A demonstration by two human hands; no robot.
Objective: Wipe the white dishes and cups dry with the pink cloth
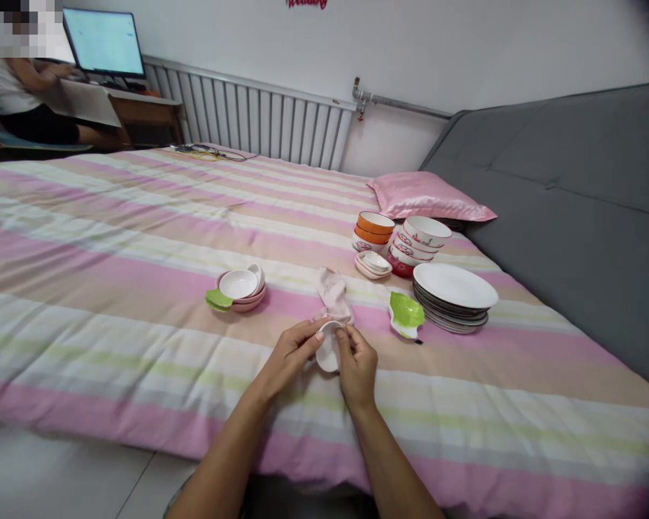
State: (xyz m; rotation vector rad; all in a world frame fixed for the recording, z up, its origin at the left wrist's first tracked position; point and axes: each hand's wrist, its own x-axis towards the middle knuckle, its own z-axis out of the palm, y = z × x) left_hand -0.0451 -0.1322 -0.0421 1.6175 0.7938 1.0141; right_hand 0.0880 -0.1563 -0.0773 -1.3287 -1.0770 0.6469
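Both my hands meet over the striped bedspread near its front edge. My left hand (292, 353) grips a small white dish (327, 353) by its rim, fingers closed on it. My right hand (357, 364) pinches a pale pink cloth (334, 292) against the dish; the cloth trails away from me across the bed. Beside my right hand lies a green leaf-shaped dish (407, 313). To the left of the cloth sits a stack of small pink and white dishes (241, 287) with a green one under it.
A stack of white plates (454, 295), red-patterned bowls (419, 241), orange bowls (373, 229) and small saucers (375, 264) stand at the right. A pink pillow (427, 196) and grey headboard (573, 216) lie beyond. A person (16, 94) sits at a desk far left.
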